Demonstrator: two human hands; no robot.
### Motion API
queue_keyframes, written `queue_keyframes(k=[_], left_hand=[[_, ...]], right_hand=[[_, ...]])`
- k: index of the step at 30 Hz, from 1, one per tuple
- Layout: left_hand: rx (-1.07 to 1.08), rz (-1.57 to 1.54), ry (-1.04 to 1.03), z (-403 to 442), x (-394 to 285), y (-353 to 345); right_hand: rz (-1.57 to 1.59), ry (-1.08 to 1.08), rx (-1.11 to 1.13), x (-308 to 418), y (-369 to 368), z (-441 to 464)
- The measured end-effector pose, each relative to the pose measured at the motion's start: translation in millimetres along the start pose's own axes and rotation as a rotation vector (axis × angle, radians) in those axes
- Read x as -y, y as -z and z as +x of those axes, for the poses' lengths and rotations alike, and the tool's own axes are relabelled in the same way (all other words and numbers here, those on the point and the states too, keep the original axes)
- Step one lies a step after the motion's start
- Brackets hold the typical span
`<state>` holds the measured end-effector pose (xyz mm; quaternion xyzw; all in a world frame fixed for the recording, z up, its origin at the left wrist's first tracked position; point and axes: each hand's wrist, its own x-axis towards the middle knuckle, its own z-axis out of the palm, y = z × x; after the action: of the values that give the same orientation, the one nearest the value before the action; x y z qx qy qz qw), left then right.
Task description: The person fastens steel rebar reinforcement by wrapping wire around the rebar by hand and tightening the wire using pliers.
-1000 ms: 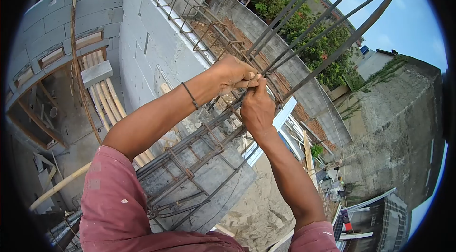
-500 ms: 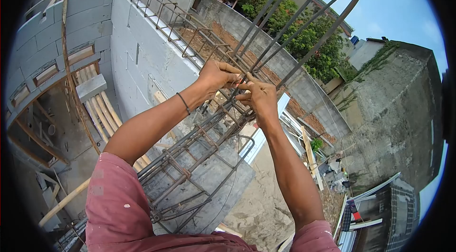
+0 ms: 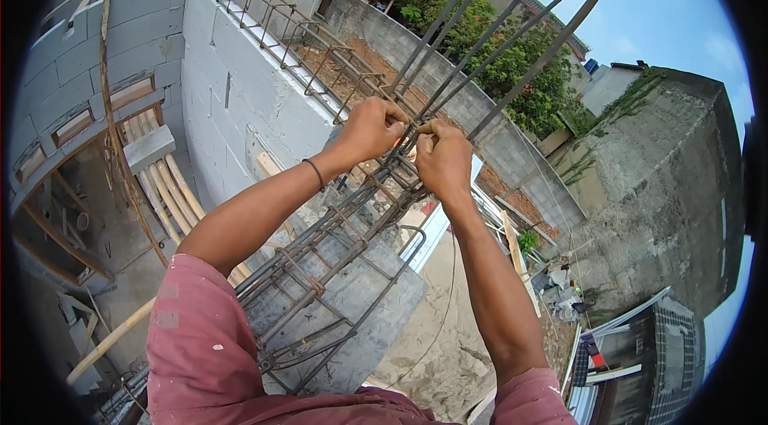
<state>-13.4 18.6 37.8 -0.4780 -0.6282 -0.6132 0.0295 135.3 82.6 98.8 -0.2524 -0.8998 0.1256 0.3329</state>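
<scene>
My left hand (image 3: 372, 129) is closed in a pinch over the rebar cage (image 3: 340, 213), where it meets the upright bars. A small orange bit (image 3: 398, 142) shows at its fingertips; what they grip is too small to make out. Just right of it, my right hand (image 3: 444, 157) is also closed, thumb and fingers pressed together. A thin dark wire (image 3: 453, 253) hangs from behind the right wrist and curves down past the cage; its upper end is hidden by the hand. Several long rebars (image 3: 472, 33) rise at a slant beyond both hands.
A light block wall (image 3: 240, 97) carries a narrower rebar cage (image 3: 264, 21) along its top. Below left lie wooden poles (image 3: 172, 189) and a deep room. A grey slab (image 3: 376, 321) sits beneath the cage. White metal strips (image 3: 436, 241) and rubble (image 3: 564, 293) lie lower right.
My hands have drawn slightly apart from fingertips nearly touching. The right hand has moved a little lower, and the hanging thin wire has swung to the right.
</scene>
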Motion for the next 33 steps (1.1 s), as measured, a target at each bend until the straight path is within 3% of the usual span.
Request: queue_keyframes(k=[2, 4, 5, 7, 8, 10, 15, 17, 20, 22, 23, 25, 26, 28, 30, 32, 33], left_hand=[[-0.036, 0.119, -0.095, 0.5, -0.5, -3.0], [-0.117, 0.278, -0.335, 2.0, 2.2, -5.8], [-0.110, 0.286, -0.339, 4.7, 4.0, -4.6], [0.128, 0.140, -0.038, 12.0, 0.8, -0.5], [0.138, 0.156, -0.050, 17.9, -0.6, 4.2], [0.405, -0.228, 0.405, 29.0, -3.7, 13.8], [0.256, -0.682, 0.926, 31.4, -11.3, -2.0], [0.204, -0.643, 0.927, 33.4, -13.1, -1.6], [0.193, -0.376, 0.768, 30.9, -34.5, -4.6], [0.233, 0.025, 0.509, 34.5, -30.6, -4.5], [0.233, 0.038, 0.507, 33.6, -31.0, -5.3], [0.176, 0.392, 0.289, 31.2, -42.3, -10.2], [0.180, 0.405, 0.288, 33.1, -49.3, -10.2], [0.239, 0.319, 0.587, 35.8, -79.0, -8.2], [0.284, 0.227, 0.604, 41.7, -51.5, -4.4], [0.151, 0.087, 0.642, 39.3, -53.0, -8.6], [0.199, 0.244, 0.640, 42.5, -54.6, -5.7]], right_hand=[[-0.160, 0.226, -0.013, -3.5, 3.1, -2.1], [-0.205, 0.211, 0.027, -5.9, -2.1, -10.4], [-0.223, 0.219, 0.006, -8.3, -4.2, -16.5], [-0.203, 0.254, -0.043, -17.0, -7.1, -24.7], [-0.190, 0.246, -0.060, -19.2, -7.8, -25.5], [-0.133, 0.197, -0.045, -20.6, -9.4, -28.8], [0.008, 0.124, -0.031, -31.6, -11.5, -31.7], [0.048, 0.097, -0.058, -37.2, -5.2, -31.7], [0.133, 0.112, 0.002, -39.4, -3.7, -33.6], [0.237, 0.095, -0.028, -41.4, -16.5, -38.5], [0.250, 0.094, -0.033, -40.4, -23.7, -40.0], [0.280, 0.045, -0.007, -38.9, -28.2, -43.6], [0.293, 0.042, -0.011, -43.3, -27.9, -45.0], [0.415, 0.007, 0.059, -47.0, -14.0, -49.5], [0.476, -0.007, 0.140, -59.2, 4.5, -66.6], [0.490, -0.035, 0.297, -71.6, 13.0, -93.9], [0.515, -0.018, 0.270, -82.2, 5.4, -110.6]])
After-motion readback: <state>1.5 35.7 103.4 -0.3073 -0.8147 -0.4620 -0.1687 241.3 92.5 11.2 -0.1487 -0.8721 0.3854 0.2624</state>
